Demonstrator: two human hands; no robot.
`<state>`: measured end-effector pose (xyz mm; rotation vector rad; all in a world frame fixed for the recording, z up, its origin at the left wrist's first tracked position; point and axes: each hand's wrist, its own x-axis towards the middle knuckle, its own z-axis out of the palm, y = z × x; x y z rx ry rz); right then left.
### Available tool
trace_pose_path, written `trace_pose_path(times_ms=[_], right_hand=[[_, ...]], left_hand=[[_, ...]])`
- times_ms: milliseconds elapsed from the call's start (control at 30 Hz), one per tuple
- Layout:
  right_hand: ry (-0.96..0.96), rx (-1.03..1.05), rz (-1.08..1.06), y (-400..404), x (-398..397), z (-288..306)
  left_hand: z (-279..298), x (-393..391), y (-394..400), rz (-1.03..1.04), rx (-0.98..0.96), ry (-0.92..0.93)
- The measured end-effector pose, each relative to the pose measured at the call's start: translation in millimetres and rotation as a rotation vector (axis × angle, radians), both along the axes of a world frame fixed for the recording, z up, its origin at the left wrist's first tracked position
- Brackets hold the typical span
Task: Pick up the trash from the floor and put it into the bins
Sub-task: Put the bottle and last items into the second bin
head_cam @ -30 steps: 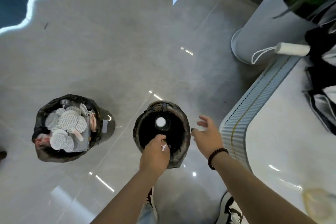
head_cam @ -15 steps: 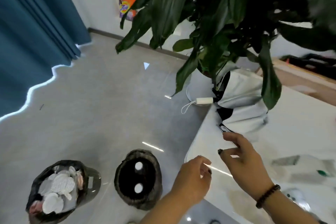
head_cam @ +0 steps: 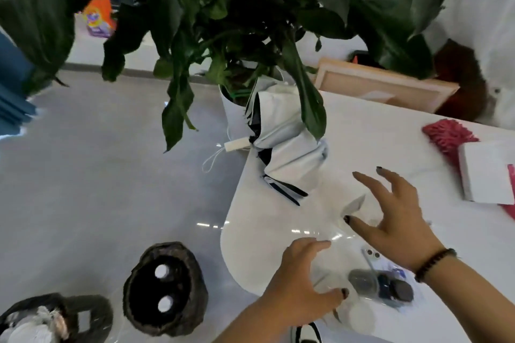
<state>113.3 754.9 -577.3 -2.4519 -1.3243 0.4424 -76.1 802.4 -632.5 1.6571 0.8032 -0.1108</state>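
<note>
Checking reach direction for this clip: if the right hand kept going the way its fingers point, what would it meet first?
Probably the folded umbrella lying on the white table, beyond the right hand; depth is uncertain.

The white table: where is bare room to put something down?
Bare white table lies between the folded white umbrella and the pink textured cloth. The near edge is crowded by the clear plastic bag and both hands.

Glossy white tabletop (head_cam: 376, 131), polished grey floor (head_cam: 97, 175), crinkled black plastic bin liner (head_cam: 192, 281)
</note>
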Motion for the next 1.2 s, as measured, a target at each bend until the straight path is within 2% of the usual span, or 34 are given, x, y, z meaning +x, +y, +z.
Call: trace_pose_path(times_ms=[100,167,233,333,433,533,667,867,1200], right_hand=[[-0.150,0.010,-0.133,-5.6,8.0,-20.3],[-0.161,0.012,-0.252,-8.0,11.0,-28.2],[-0.061,-0.014,-0.332,-12.4,13.7,-33.7],[0.111,0.041,-0.331,-18.7,14.7,-36.5],[0.109,0.091,-0.302,-19.2,12.5,-36.0],[0.049,0.093,-0.268,-17.0,10.0,-37.6],[0.009,0.114,-0.173,-10.4,-2.1,-33.5],[0.099,0.233,-0.057,11.4,-36.3,-25.1],[0.265,0.352,0.229,93.4,-161.3,-33.6]], left_hand=[[-1.6,1.3,-9.7,-0.034,0.032,-0.077],[-2.2,-0.6,-14.8,-0.061,0.024,-0.147],[-1.9,0.5,-19.7,-0.140,0.065,-0.198],[-1.5,4.7,-28.2,-0.375,0.273,-0.173],[-7.4,3.5,-39.8,-0.416,0.411,-0.161],[-13.7,1.8,-41.4,-0.218,0.475,-0.192],[-9.2,-2.2,-29.3,-0.027,0.378,-0.146],[-8.1,-47.4,0.1,0.317,0.294,-0.166],[-46.2,-189.6,57.3,1.214,0.299,-0.053]])
